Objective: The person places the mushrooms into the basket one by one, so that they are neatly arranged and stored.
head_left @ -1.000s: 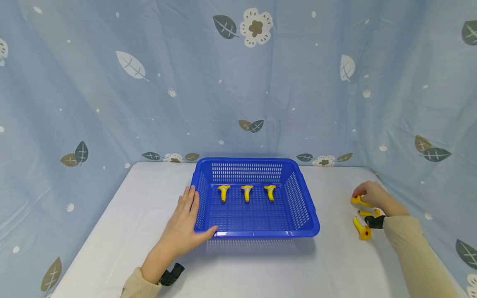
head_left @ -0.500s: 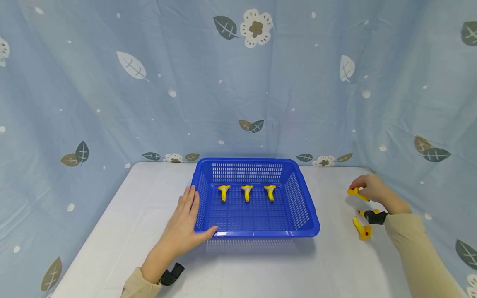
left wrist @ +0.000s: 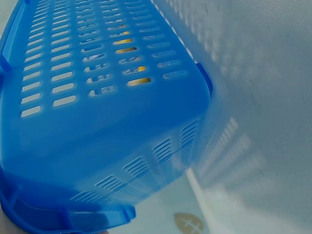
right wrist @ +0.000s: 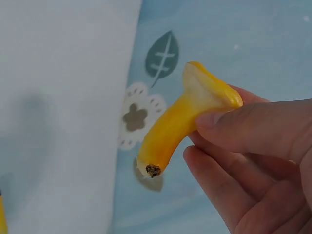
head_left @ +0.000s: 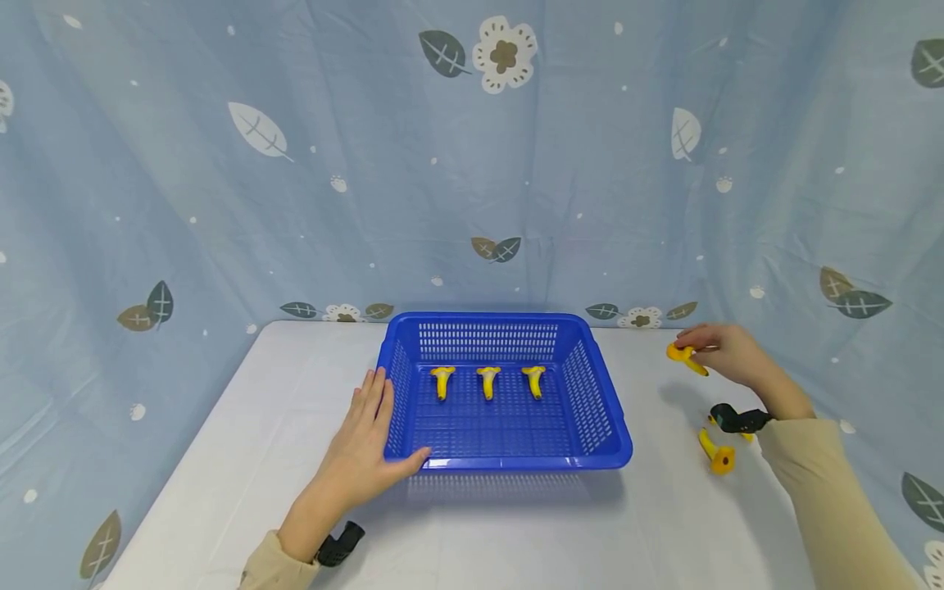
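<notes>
My right hand [head_left: 733,354] holds a yellow toy mushroom [right wrist: 168,127] above the right side of the table. In the right wrist view the thumb and fingers pinch it near its flared cap, with the curved stem and dark tip hanging free. My left hand [head_left: 357,459] rests on the left side of a blue plastic basket [head_left: 516,464], fingers straight along the rim and thumb at the front corner. Inside the basket lie a left mushroom [head_left: 442,383], a middle mushroom [head_left: 488,383] and a right mushroom [head_left: 534,382], in a row with caps toward the back.
Below my right hand another yellow mushroom [head_left: 717,453] lies on the white table [head_left: 516,541]. One more mushroom [head_left: 747,437] is mostly hidden by the black wrist camera [head_left: 740,419]. A patterned blue curtain [head_left: 575,164] hangs behind and at both sides.
My right hand has lifted the mushroom off the table and moved it up and slightly left. My left hand and the basket stay in place.
</notes>
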The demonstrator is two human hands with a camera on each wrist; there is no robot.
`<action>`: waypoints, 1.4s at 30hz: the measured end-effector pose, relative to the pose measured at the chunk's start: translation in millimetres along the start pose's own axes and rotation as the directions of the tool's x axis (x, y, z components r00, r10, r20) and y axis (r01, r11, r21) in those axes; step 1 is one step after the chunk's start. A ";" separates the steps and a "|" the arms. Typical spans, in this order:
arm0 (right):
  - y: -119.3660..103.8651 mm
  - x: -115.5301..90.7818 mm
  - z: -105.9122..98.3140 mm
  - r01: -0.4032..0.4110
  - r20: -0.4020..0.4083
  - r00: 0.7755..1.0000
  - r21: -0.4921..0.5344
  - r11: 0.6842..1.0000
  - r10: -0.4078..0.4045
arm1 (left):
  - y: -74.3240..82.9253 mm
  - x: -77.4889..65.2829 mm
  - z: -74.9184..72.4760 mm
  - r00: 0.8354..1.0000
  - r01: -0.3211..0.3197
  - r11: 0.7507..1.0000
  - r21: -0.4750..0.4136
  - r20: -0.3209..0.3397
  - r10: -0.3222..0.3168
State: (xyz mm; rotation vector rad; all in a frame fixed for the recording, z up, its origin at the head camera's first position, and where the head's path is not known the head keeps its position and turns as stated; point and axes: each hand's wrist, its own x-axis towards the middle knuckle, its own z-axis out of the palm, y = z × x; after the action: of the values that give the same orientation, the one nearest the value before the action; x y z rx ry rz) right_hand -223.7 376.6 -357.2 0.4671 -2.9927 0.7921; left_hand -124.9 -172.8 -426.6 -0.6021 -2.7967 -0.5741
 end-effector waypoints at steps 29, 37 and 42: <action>-97.4 21.4 6.5 0.211 -0.240 0.957 0.183 0.960 -0.165 | -0.1 0.7 0.2 1.000 -0.006 1.000 -0.007 -0.009 0.006; -121.7 32.4 15.4 0.252 -0.307 0.941 0.353 0.901 -0.143 | -0.1 0.8 0.8 1.000 -0.012 1.000 -0.011 -0.015 0.011; -134.6 39.6 23.9 0.273 -0.305 0.941 0.431 0.860 -0.146 | 0.2 1.3 0.8 1.000 -0.010 1.000 -0.017 -0.011 0.010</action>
State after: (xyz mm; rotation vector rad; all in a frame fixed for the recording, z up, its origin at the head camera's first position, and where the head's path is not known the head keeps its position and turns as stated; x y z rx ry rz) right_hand -221.2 242.4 -309.8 0.6274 -2.4363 1.4313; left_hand -126.0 -171.9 -426.9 -0.6143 -2.7795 -0.5975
